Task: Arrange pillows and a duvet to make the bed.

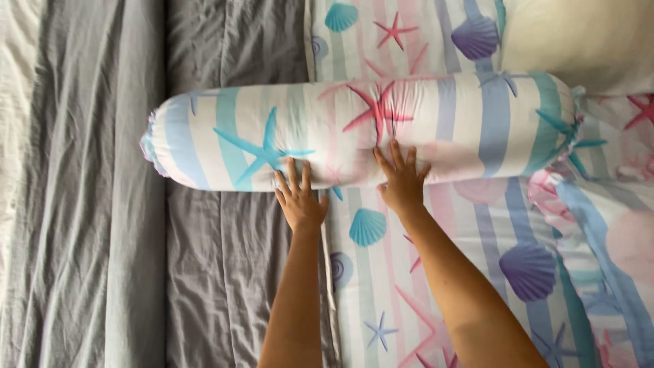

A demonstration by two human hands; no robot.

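A long bolster pillow (477,123) in a pastel striped cover with starfish and shell prints lies crosswise on the bed. My left hand (298,197) rests flat against its near side, fingers spread, below a blue starfish print. My right hand (402,178) presses flat on the bolster near a pink starfish, fingers apart. Neither hand holds anything.
A matching striped sheet (477,232) covers the right part of the bed. Wrinkled grey bedding (225,259) lies at the left. A cream pillow (586,37) sits at the top right, and a matching pillowcase (395,34) lies behind the bolster.
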